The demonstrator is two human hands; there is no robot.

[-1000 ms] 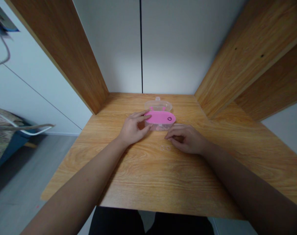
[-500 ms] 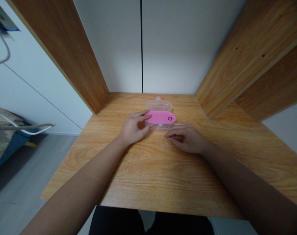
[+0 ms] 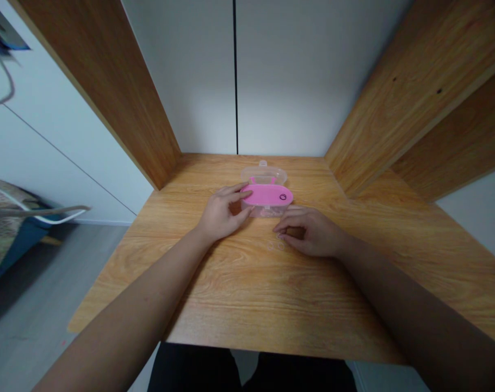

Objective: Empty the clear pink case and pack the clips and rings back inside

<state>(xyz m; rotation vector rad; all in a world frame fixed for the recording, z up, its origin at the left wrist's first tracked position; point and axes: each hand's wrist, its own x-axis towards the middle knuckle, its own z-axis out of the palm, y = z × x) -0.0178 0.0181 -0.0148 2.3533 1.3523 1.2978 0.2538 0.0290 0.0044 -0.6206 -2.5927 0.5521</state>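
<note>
A small clear plastic box with a pink inner tray [image 3: 267, 195] stands open on the wooden desk [image 3: 247, 288], its clear lid tipped back. A small black ring [image 3: 283, 197] lies on the pink tray's right end. My left hand [image 3: 221, 215] grips the box's left end with thumb and fingers. My right hand [image 3: 310, 231] rests palm down just in front of the box, its fingertips pinched together on the desk. Clear little rings [image 3: 275, 245], hard to make out, lie on the wood right by those fingertips.
Slanted wooden side panels [image 3: 121, 92] and a white back wall [image 3: 235, 76] close in the desk. A shelf edge [image 3: 447, 136] juts on the right. A bed and cables [image 3: 23, 215] are at the left, beyond the desk edge.
My right hand's fingertips shifted slightly over the clear rings on the desk. My left hand and the box stayed put.
</note>
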